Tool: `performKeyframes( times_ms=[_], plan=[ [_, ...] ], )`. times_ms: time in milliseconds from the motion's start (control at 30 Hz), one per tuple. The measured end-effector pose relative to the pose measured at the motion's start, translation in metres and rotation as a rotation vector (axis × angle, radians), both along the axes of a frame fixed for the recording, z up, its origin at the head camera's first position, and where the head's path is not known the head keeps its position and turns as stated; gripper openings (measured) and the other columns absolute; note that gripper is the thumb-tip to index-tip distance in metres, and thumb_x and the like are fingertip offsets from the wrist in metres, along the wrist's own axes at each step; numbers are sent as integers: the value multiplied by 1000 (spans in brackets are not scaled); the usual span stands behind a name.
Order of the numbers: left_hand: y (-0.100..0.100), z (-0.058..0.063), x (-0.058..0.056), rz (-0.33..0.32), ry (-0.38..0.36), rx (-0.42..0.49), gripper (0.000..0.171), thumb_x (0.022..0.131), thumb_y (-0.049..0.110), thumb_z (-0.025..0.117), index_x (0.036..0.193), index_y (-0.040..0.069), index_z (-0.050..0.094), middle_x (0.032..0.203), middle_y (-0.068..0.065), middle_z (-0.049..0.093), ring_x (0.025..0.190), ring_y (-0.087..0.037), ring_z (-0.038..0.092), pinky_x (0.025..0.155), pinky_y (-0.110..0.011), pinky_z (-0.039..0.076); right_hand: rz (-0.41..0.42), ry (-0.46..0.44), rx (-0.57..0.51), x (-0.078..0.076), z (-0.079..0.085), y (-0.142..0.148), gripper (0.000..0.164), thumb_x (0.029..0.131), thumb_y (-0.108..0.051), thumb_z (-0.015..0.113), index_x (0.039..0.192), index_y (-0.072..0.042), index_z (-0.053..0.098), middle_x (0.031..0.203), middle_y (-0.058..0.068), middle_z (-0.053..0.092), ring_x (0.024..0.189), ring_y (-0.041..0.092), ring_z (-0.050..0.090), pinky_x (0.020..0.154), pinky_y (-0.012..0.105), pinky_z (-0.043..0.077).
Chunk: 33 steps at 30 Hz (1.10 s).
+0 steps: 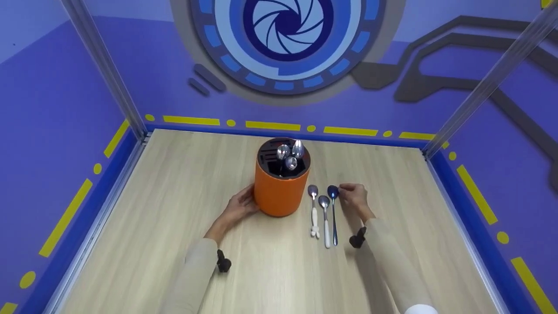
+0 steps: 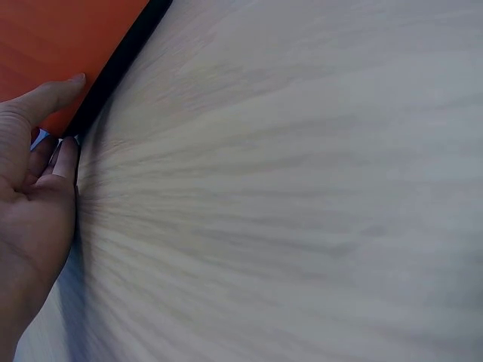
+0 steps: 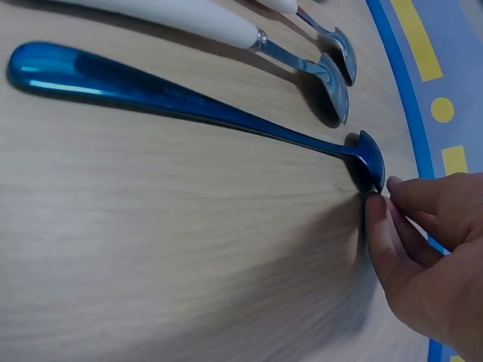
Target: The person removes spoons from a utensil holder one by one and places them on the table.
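An orange cylindrical utensil holder (image 1: 280, 194) with a black slotted top stands upright on the table. Several spoons (image 1: 297, 149) stick out of it, bowls up. My left hand (image 1: 238, 205) rests against its left side near the base; in the left wrist view the thumb (image 2: 56, 98) lies along the orange wall. Right of the holder lie a spoon with a white figure-ended handle (image 1: 314, 213), a white-handled spoon (image 1: 326, 222) and a shiny blue spoon (image 1: 334, 218). Thumb and fingertips of my right hand (image 1: 355, 196) pinch the rim of the blue spoon's bowl (image 3: 370, 160), which is still low on the table.
The light wooden table (image 1: 174, 183) is bounded by purple-blue panels (image 1: 48, 131) at the back and sides. Metal posts (image 1: 107, 69) stand at the rear corners. A small black device (image 1: 357, 239) sits at each wrist.
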<state>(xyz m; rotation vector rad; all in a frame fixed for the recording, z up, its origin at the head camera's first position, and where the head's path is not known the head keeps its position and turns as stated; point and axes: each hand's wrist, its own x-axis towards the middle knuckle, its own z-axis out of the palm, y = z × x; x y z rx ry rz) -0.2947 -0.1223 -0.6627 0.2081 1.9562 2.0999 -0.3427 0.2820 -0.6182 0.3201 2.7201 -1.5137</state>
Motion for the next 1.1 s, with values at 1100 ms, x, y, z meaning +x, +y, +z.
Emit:
performKeyframes(
  times_ms=[1100],
  plan=[
    [2, 1, 1, -5, 3, 14, 83, 92, -9, 67, 162, 6, 25, 169, -18, 23, 157, -34, 24, 126, -47, 32, 154, 34, -244, 14, 67, 11, 38, 101, -6, 61, 133, 15, 58, 130, 31, 66, 103, 15, 75, 91, 22, 61]
  ],
)
